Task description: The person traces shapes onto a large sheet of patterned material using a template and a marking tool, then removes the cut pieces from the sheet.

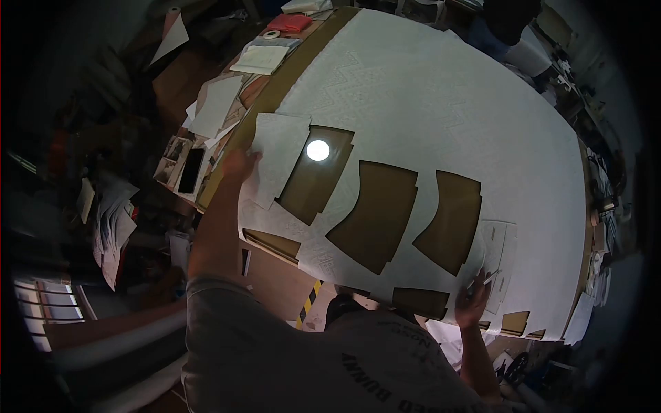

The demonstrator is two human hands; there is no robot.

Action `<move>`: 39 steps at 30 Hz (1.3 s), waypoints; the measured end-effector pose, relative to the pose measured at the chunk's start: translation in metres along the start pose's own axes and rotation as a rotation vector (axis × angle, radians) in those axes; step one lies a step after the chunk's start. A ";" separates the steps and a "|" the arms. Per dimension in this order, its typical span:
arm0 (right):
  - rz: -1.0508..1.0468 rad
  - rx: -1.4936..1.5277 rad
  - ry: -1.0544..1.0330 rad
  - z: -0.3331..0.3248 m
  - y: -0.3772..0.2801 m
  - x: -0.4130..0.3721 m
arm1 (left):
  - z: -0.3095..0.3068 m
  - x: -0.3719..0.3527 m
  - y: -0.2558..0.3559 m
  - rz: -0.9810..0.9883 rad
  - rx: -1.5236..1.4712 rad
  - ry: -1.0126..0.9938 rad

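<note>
A white patterned fabric sheet (413, 89) covers most of the large table. Shapes cut out of it leave curved brown openings. At the left edge, my left hand (239, 165) pinches the border of a loose cut fabric piece (281, 155), thumb on top. My right hand (472, 300) is low on the right with curled fingers around a slim, pen-like tool (491, 277); its exact kind is too small to make out. Beside that hand, a pale pattern template (506, 251) with narrow slots lies on the fabric.
Papers (217, 107), a phone (191, 171) and a red packet (289, 24) sit along the table's left side. Another person (502, 31) is at the far right end. A bright round light spot falls on the brown tabletop (313, 182).
</note>
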State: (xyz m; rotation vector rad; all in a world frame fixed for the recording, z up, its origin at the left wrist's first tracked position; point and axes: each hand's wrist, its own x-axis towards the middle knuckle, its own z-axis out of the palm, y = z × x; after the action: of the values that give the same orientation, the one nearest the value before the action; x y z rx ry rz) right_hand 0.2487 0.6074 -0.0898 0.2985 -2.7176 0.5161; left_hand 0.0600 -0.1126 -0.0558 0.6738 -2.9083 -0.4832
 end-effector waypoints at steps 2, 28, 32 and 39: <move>0.010 -0.031 -0.021 -0.001 0.000 0.001 | 0.006 0.002 -0.004 -0.080 -0.006 -0.008; 0.290 0.543 0.165 -0.035 0.036 -0.014 | 0.136 -0.280 0.363 0.662 -0.570 0.016; 0.248 0.400 0.168 -0.070 0.118 -0.049 | 0.165 -0.357 0.435 0.695 -0.541 -0.049; 0.210 0.425 0.066 -0.100 0.167 -0.069 | 0.173 -0.347 0.480 0.970 -0.351 -0.210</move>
State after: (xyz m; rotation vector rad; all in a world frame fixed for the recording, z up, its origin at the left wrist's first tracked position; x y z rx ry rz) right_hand 0.2977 0.8081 -0.0818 0.0976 -2.5670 1.1449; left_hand 0.1428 0.4986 -0.0733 -0.8383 -2.7515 -0.8864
